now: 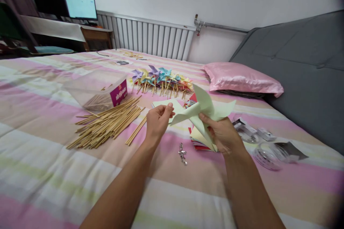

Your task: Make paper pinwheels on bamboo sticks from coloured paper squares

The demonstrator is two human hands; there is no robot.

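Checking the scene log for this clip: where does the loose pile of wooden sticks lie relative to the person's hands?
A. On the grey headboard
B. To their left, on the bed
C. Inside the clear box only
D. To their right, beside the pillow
B: the wooden sticks lie on the striped bed, left of the left hand.

A single head-worn camera looks forward and down, close over the striped bed point(53, 157), toward the far wall.

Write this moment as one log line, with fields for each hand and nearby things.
left hand: pinches paper tip | right hand: grips pale green paper pinwheel | nearby: wooden sticks, finished pinwheels, paper stack
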